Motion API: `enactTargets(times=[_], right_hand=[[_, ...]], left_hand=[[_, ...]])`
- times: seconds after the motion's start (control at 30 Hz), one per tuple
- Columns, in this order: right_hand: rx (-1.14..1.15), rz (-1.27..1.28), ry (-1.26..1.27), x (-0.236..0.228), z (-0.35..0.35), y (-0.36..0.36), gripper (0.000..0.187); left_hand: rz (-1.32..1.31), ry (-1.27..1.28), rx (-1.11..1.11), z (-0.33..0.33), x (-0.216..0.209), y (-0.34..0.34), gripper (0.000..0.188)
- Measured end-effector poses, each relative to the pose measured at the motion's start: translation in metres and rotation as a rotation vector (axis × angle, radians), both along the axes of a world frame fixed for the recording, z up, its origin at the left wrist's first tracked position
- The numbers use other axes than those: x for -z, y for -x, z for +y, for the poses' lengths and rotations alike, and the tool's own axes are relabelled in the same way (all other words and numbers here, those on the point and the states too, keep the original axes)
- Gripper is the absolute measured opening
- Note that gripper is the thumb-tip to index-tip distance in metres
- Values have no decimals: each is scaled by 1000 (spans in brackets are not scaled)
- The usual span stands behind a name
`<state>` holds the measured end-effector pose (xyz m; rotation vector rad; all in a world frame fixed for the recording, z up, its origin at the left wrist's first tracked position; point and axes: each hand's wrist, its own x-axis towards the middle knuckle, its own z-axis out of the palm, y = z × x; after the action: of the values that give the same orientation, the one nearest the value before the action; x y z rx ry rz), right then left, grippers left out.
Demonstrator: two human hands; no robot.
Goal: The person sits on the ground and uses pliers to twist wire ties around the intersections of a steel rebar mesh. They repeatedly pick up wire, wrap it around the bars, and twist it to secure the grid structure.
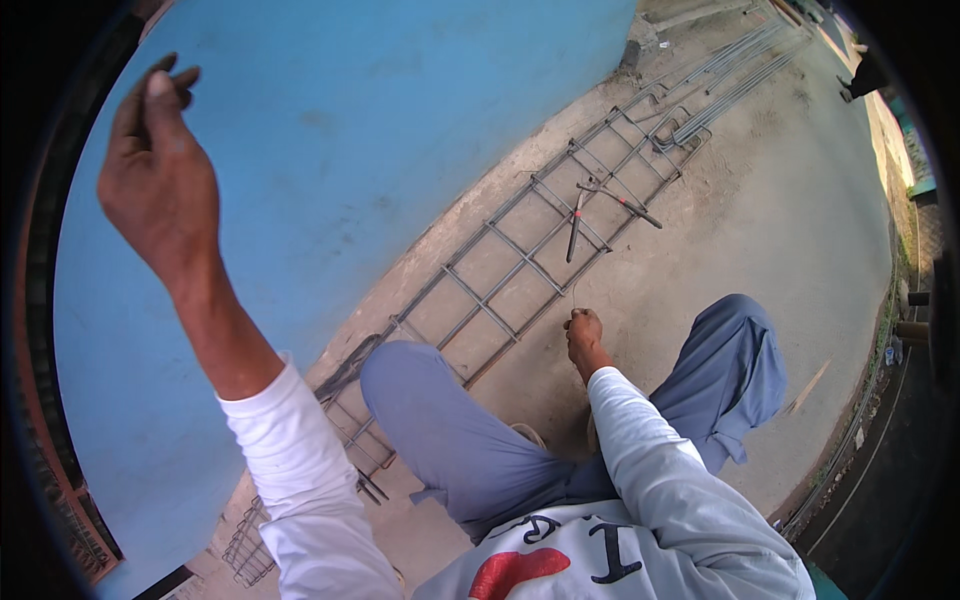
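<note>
My left hand point(165, 190) is raised at the far left in front of the blue wall. Its fingers are loosely bent and apart, and I see nothing in them. Low over the concrete floor, my right hand point(583, 336) is closed in a pinch on a thin tie wire point(574, 293). That wire points up toward the near long bar of a rebar cage point(520, 258), which lies slantwise along the wall. On the cage, beyond my right hand, rest long-handled pincers point(577, 222) with dark handles and red marks, their handles spread.
Several loose steel bars point(735, 75) lie past the cage's far end. My bent knees point(405, 385) flank my right hand, the left one over part of the cage. More mesh point(250, 545) sits at lower left. A dark-clad person's part point(865, 78) shows at upper right.
</note>
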<state>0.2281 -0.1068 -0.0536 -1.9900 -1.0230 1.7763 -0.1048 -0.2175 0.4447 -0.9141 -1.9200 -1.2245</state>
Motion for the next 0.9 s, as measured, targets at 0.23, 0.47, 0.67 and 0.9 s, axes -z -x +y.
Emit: enactTargets(times=[0.23, 0.47, 0.67, 0.9], right_hand=[[4, 143, 21, -15, -32, 37, 22], [57, 140, 21, -9, -17, -6, 18], [34, 145, -22, -12, -10, -3, 19], [-11, 209, -175, -4, 16, 16, 18]], left_hand=[[-1183, 826, 170, 37, 440, -138, 47], [-1554, 513, 423, 93, 483, -212, 36], [-1389, 579, 365, 95, 490, -211, 35], [-1279, 602, 364, 92, 507, -205, 36]])
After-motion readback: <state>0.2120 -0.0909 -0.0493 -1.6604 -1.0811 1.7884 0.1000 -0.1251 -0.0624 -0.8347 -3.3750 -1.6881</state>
